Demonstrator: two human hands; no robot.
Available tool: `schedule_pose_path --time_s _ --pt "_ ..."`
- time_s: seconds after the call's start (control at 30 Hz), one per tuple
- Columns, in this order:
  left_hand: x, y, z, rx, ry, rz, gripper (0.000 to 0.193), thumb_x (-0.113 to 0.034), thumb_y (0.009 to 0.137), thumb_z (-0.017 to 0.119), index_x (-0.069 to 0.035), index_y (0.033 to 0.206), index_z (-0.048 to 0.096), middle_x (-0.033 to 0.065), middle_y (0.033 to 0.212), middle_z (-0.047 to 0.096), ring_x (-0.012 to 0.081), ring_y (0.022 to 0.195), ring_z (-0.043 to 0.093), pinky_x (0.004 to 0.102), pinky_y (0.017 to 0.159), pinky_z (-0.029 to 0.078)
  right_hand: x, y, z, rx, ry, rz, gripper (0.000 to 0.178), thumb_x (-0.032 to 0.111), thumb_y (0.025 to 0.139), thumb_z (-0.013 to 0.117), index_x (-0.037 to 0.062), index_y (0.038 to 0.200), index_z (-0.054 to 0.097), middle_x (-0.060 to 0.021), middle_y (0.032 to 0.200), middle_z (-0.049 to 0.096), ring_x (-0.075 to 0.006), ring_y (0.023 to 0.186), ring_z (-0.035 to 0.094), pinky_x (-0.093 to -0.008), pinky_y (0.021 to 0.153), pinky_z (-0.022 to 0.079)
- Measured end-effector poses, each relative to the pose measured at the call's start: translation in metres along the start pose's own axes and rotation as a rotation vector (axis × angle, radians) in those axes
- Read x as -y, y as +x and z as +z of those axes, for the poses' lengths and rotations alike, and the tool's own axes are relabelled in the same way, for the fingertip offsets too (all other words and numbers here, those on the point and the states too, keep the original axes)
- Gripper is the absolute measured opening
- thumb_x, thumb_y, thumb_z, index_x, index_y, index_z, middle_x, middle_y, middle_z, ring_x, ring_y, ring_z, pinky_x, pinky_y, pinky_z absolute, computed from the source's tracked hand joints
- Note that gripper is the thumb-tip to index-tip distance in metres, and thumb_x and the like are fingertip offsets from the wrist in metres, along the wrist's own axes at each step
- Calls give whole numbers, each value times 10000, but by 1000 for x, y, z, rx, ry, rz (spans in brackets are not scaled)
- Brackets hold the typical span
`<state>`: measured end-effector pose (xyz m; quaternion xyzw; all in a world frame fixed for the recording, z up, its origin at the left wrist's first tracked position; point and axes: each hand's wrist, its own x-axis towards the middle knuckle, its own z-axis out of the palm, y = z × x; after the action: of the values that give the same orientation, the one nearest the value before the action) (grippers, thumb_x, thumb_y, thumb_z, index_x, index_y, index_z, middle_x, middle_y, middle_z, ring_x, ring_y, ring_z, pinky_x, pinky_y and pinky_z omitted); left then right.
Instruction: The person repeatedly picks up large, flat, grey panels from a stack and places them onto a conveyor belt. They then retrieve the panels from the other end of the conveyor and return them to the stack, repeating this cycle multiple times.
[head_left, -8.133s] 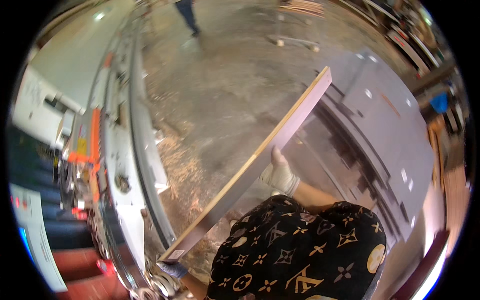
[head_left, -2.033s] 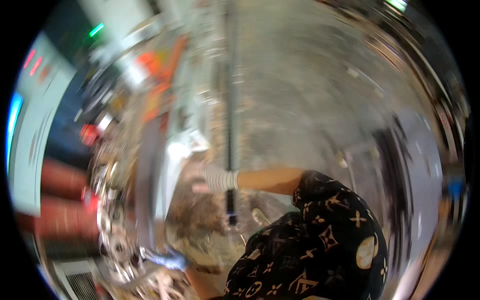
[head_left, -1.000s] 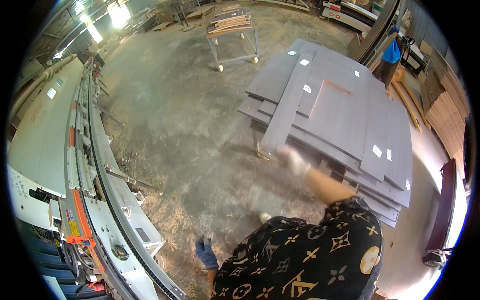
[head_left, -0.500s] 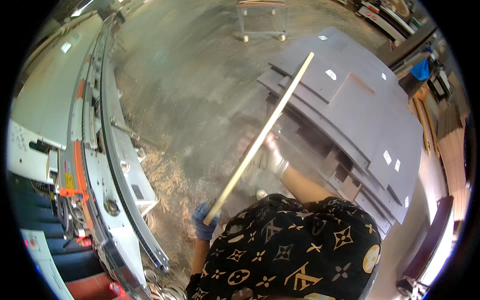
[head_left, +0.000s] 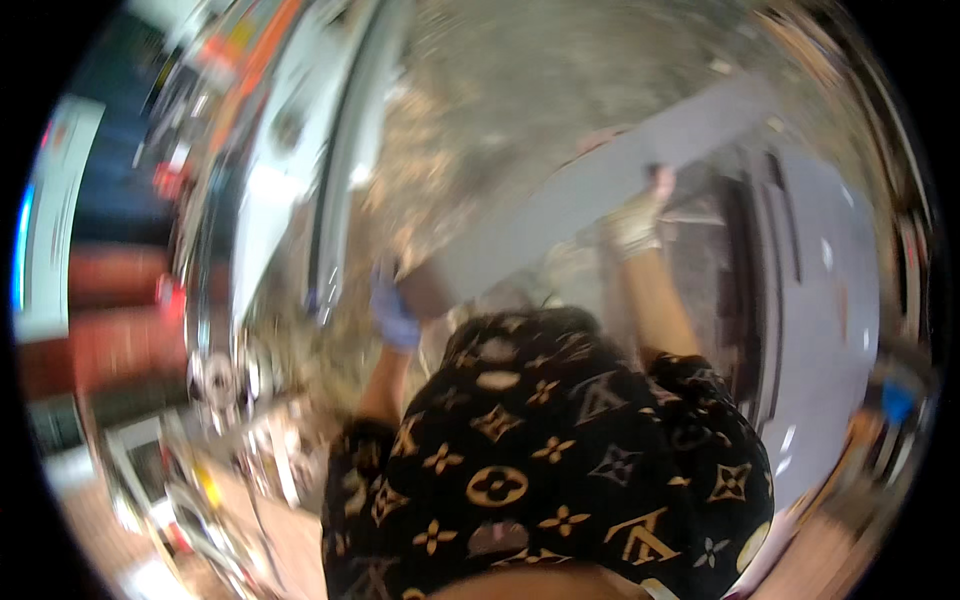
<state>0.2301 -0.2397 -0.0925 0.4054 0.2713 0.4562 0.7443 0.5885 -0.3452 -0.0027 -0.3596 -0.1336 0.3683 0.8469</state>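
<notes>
A long grey board (head_left: 560, 210) is held aslant in front of me, its broad face up and its far end toward the upper right. My left hand (head_left: 394, 312), in a blue glove, grips the near end beside a dark brown edge. My right hand (head_left: 637, 222), in a pale glove with bare fingertips, is closed on the board farther along, thumb on top. The fingers beneath are mostly hidden by the board. Motion smears the whole picture.
A stack of grey panels (head_left: 825, 300) stands at my right. Along my left runs a long machine with a pale bed (head_left: 285, 150) and a dark rail. Sawdust lies on the grey floor (head_left: 500, 70). A blue item (head_left: 897, 400) shows beyond the stack.
My view has swung to the left, so the panel stack now sits beside me on the right. The board has turned from its narrow pale edge to its broad grey face. Both hands grip it.
</notes>
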Motion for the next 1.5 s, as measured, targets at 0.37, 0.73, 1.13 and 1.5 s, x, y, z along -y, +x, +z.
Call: schedule_pose_path --time_s 0.37,0.73,1.13,1.5 --pt "-81 5 7 -184 514 447 505 100 774 586 -23 1252 479 70 1063 607 127 907 575 247 856 468 -39 43 42 353 738 116 725 539 749 476 16 1249 431 -197 1255 476 -403 1235 388 -604 1098 120" --pt "-130 -9 -12 -29 777 566 491 -71 735 614 -51 1217 522 147 1061 623 252 958 615 349 842 482 -66 50 76 296 575 135 714 520 753 504 19 1254 416 -191 1285 443 -402 1266 346 -605 1105 104" --pt "-99 -11 8 -144 443 395 506 -28 766 646 -29 1248 496 91 1125 591 165 987 585 306 868 470 -57 53 43 288 511 257 687 435 748 589 -7 1248 424 -230 1301 437 -416 1290 310 -581 1073 213" --pt "-83 -13 5 -47 728 297 465 -102 789 642 -72 1231 501 113 1130 560 193 967 578 321 858 475 -23 28 89 155 75 102 477 291 842 543 -32 1188 486 -209 1270 484 -327 1218 424 -463 1028 354"
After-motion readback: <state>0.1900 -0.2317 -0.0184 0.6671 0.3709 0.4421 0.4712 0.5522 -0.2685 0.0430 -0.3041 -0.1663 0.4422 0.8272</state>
